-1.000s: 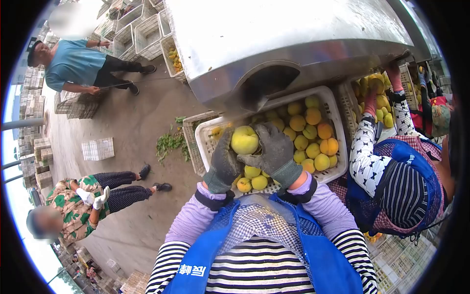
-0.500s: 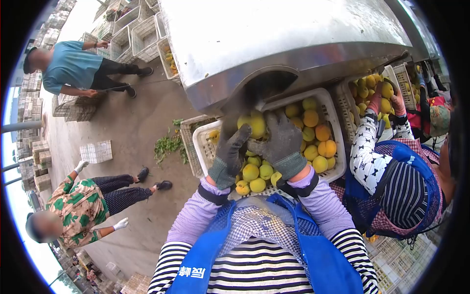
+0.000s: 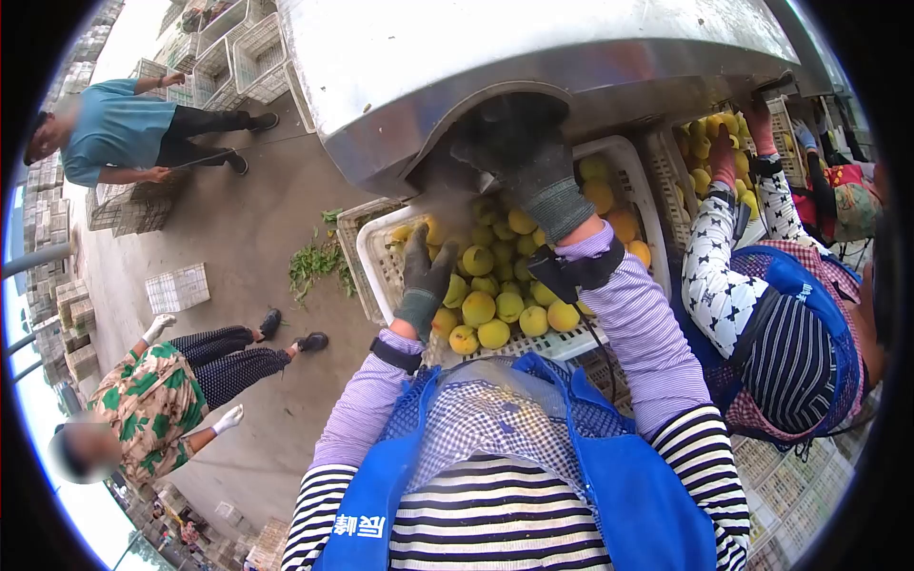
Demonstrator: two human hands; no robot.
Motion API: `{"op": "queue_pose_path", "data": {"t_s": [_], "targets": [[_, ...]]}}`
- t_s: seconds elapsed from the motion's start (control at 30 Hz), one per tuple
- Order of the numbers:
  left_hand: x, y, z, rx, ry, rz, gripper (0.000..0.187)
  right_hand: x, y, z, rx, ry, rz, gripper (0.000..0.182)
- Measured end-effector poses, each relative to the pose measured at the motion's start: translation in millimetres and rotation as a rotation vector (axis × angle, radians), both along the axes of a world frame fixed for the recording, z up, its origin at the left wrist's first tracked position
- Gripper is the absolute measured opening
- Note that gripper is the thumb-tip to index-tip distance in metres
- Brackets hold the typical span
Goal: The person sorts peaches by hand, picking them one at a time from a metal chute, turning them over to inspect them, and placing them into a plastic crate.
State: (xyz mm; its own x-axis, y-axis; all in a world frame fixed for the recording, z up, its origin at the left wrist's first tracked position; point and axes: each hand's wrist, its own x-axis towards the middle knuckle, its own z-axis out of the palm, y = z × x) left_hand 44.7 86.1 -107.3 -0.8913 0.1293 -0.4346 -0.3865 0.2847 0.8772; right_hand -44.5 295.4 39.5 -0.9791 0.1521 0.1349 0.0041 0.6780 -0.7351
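A white plastic crate holds many yellow-green peaches in front of me. At its left side, my gloved left hand rests over the fruit with its thumb and fingers apart, close to several peaches. My right hand, in a dark grey glove, reaches into the dark rounded opening at the lower edge of a metal machine. Shadow hides its fingers, so whether they hold anything does not show. A small black device is strapped near my right wrist.
To my right, a co-worker in a blue vest handles peaches in another crate. Two people stand on the concrete floor at left, by a loose white crate. Green leaves lie beside the crates; empty crates stand at upper left.
Both hands were together over the crate with peaches at them. My right hand has moved up into the machine opening; my left has drawn back to the crate's left side, its fingers apart.
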Motion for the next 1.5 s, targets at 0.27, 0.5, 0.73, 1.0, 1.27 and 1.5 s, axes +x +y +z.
{"op": "queue_pose_path", "data": {"t_s": [0.27, 0.5, 0.73, 1.0, 1.27, 1.5], "targets": [[29.5, 51.7, -40.2, -0.990, -0.058, -1.064, 0.043, 157.2, 74.3, -97.6, 0.599, -0.839, 0.436, 0.036], [37.3, 43.4, -93.6, -1.037, -0.111, -0.982, 0.037, 223.5, 57.5, -155.4, 0.714, -1.087, 0.529, 0.055], [-2.1, -7.6, -10.2, 0.447, -0.415, -0.356, 0.032, 178.5, 70.2, -60.7, -0.697, -0.677, 0.225, 0.082], [9.4, -6.4, 102.7, 0.685, -0.382, -0.292, 0.055, 150.5, 5.0, -30.7, -0.414, -0.326, 0.253, 0.086], [-2.3, -11.9, 116.8, 0.712, -0.360, -0.242, 0.057, 133.6, 3.3, -8.6, -0.291, -0.077, 0.406, 0.068], [-11.2, -8.4, 115.7, 0.836, -0.387, -0.307, 0.063, 125.3, 18.2, 4.7, -0.553, -0.238, 0.306, 0.086]]}}
